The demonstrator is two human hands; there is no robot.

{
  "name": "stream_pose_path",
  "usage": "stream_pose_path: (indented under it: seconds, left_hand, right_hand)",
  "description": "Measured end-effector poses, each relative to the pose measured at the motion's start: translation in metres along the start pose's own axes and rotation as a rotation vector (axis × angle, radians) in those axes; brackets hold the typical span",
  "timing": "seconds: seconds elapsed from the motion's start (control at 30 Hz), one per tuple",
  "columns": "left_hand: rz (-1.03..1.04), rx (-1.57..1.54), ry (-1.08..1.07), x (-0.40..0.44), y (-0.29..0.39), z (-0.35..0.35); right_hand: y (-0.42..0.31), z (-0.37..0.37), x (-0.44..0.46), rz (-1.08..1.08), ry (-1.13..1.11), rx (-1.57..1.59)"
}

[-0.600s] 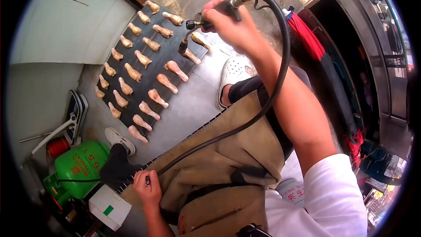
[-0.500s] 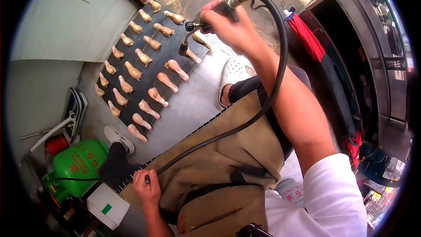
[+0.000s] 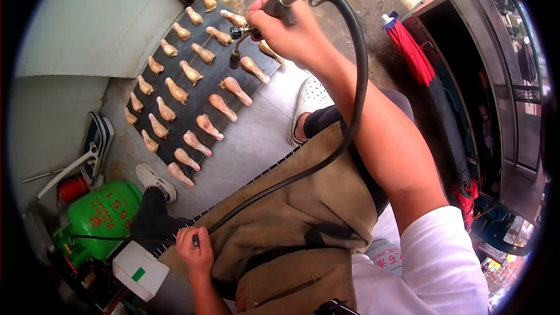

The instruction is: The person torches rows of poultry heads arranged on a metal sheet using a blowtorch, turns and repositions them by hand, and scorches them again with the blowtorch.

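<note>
My right hand (image 3: 283, 26) is wrapped round the handle of a gas torch (image 3: 274, 7). The torch nozzle (image 3: 234, 59) points down over a dark tray (image 3: 216, 70), at the upper right part of it. Rows of drumsticks (image 3: 177, 91) lie on the tray, and the nozzle hangs near a drumstick (image 3: 255, 69) by its right edge. A black hose (image 3: 350, 134) loops from the torch over my forearm and across the brown apron (image 3: 280, 210). My left hand (image 3: 195, 248) is closed round a small dark object (image 3: 196, 241) at the apron's edge.
A green gas cylinder (image 3: 105, 216) stands at the lower left beside a white box (image 3: 140, 270). A folded metal-framed item (image 3: 96, 146) leans at the left wall. A red folded umbrella (image 3: 411, 52) and a metal cabinet (image 3: 496, 81) are at the right.
My right hand and the torch have moved left and slightly up, carrying the nozzle away from the drumstick at the tray's right edge. My left hand has barely moved.
</note>
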State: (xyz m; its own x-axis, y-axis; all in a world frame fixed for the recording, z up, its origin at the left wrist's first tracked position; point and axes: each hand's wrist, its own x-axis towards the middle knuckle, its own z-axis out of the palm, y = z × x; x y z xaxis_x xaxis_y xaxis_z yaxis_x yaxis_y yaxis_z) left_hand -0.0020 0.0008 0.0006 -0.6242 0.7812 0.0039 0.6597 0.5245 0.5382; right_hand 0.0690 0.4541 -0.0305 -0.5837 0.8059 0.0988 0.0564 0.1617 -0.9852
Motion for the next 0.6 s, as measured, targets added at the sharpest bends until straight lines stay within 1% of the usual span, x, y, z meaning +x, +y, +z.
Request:
stream_pose_path:
  seconds: [0.17,0.3,0.5,0.6]
  left_hand:
    - [-0.019,-0.013,0.005,-0.001,0.0,0.0]
    - [-0.048,-0.015,0.001,-0.002,0.0,0.0]
    - [-0.046,-0.034,-0.001,0.002,0.001,0.002]
    - [-0.044,-0.034,-0.014,0.004,0.001,0.002]
  right_hand:
    - [-0.005,0.012,0.011,-0.024,-0.058,0.012]
    - [0.004,0.021,0.019,-0.052,-0.064,0.033]
    - [0.003,0.018,0.017,0.005,-0.07,-0.011]
    - [0.01,0.017,0.02,-0.022,-0.05,0.002]
